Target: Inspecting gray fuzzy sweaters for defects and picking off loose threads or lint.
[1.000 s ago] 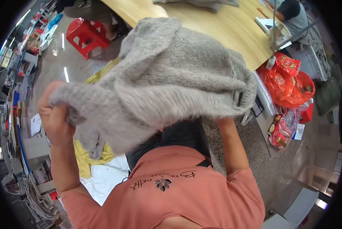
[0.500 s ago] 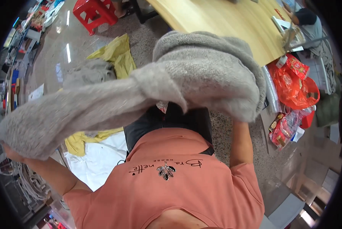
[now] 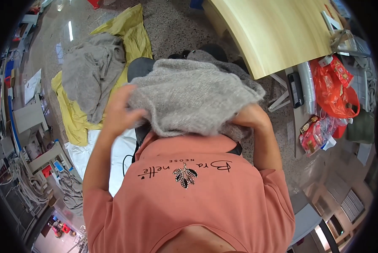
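Observation:
A fuzzy grey knitted garment [image 3: 193, 95] lies bunched across my lap, its near edge touching the front of my salmon T-shirt. Beside its left edge, my left hand [image 3: 122, 110] is slightly blurred, with thumb and fingers spread apart. My right hand [image 3: 251, 116] grips the garment's near right side; its fingertips are hidden in the folds. Part of the knit hangs below that hand. A darker grey piece of cloth [image 3: 212, 60] shows beyond the garment, over my knees.
Another grey knitted piece [image 3: 94, 69] lies on yellow sheeting [image 3: 132, 31] on the floor at left, with a white sheet [image 3: 98, 162] nearer me. A wooden table [image 3: 277, 33] stands far right. Red plastic bags [image 3: 330, 88] and a clear roll [image 3: 307, 86] sit beside it.
The garment was held up and stretched out to the far left; now it is lowered onto my lap. My left hand has come inward and let go of its end.

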A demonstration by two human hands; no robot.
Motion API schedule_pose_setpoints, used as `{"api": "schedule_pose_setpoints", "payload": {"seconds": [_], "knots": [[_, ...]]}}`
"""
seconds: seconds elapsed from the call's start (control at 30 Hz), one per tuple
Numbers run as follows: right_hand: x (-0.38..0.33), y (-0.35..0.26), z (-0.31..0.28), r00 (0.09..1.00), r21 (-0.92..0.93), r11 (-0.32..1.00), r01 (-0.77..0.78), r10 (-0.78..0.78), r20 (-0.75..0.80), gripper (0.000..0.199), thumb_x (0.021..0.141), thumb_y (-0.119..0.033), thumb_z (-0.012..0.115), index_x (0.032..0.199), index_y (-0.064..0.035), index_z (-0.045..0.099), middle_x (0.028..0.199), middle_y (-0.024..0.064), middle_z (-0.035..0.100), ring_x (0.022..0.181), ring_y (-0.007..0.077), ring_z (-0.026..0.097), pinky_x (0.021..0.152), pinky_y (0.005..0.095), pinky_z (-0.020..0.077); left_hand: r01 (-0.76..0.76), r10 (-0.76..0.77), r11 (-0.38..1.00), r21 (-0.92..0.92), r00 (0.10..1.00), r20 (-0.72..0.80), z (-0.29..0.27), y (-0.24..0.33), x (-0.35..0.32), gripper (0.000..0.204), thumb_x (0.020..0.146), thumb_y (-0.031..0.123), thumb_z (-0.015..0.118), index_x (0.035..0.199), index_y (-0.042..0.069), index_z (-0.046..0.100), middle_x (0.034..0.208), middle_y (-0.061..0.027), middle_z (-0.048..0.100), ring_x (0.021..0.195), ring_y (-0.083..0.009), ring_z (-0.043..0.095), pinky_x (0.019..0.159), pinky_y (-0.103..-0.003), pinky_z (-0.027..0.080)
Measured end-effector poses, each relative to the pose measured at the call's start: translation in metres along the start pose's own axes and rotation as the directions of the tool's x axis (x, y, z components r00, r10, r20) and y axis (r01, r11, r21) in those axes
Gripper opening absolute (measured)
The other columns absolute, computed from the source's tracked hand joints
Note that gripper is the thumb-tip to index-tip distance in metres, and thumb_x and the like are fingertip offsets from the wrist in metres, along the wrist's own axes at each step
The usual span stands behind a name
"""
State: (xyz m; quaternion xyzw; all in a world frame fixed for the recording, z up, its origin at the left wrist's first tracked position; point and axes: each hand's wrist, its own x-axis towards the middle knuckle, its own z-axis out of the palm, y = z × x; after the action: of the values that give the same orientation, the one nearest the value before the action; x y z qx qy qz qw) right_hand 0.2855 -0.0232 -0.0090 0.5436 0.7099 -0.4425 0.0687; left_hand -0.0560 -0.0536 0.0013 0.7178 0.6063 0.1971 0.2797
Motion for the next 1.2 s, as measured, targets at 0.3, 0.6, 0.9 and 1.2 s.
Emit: {"api": "schedule_pose_setpoints", "payload": {"seconds": [0.3, 0.6, 0.9, 1.2], "knots": [[-0.001, 0.022, 0.0, 0.954, 0.526, 0.81, 0.26, -0.3, -0.008, 0.079, 0.064, -0.033, 0.072, 0.126, 0.003, 0.036, 0.125, 0.0149, 0.044, 0.12, 0.0271, 0.037, 0.1, 0.0351, 0.0279, -0.269, 0.261, 0.962, -0.045, 0.862, 0.435, 0.041, 0.026, 0.021, 0.061, 0.06, 0.014, 0.072, 0.116, 0.007, 0.049, 0.113, -0.0118, 0.049, 0.106, -0.0292, 0.046, 0.088, -0.039, 0.037], [-0.002, -0.027, 0.012, 0.634, -0.23, 0.807, 0.544, -0.575, -0.516, 0.039, 0.069, -0.004, 0.053, 0.108, -0.0019, 0.055, 0.101, 0.011, 0.059, 0.098, 0.028, 0.053, 0.095, 0.0362, 0.0324, -0.278, 0.34, 0.934, -0.223, 0.882, 0.325, 0.015, 0.038, 0.043, 0.053, 0.061, 0.011, 0.069, 0.111, 0.005, 0.053, 0.115, -0.014, 0.05, 0.104, -0.0299, 0.05, 0.086, -0.037, 0.041], [-0.012, -0.091, 0.009, 0.586, 0.358, 0.77, 0.528, -0.636, 0.502, 0.025, 0.078, -0.017, 0.06, 0.098, -0.0021, 0.057, 0.097, 0.0134, 0.057, 0.09, 0.0309, 0.053, 0.081, 0.0355, 0.0413, -0.746, 0.748, 0.66, -0.086, 0.643, 0.164, 0.045, 0.101, 0.096, 0.038, 0.067, 0.002, 0.057, 0.104, 0.006, 0.058, 0.11, -0.014, 0.054, 0.101, -0.0294, 0.052, 0.082, -0.036, 0.043], [0.005, -0.046, -0.037, 0.822, 0.744, 0.472, 0.473, -0.54, -0.18, 0.027, 0.08, -0.021, 0.059, 0.063, 0.0005, 0.058, 0.069, 0.008, 0.058, 0.062, 0.0142, 0.054, 0.057, 0.0287, 0.0425, 0.109, 0.56, 0.536, -0.837, 0.696, 0.45, 0.056, 0.096, 0.039, 0.014, 0.057, -0.003, 0.047, 0.069, -0.001, 0.053, 0.063, -0.0193, 0.056, 0.061, -0.038, 0.053, 0.056, -0.041, 0.042]]}}
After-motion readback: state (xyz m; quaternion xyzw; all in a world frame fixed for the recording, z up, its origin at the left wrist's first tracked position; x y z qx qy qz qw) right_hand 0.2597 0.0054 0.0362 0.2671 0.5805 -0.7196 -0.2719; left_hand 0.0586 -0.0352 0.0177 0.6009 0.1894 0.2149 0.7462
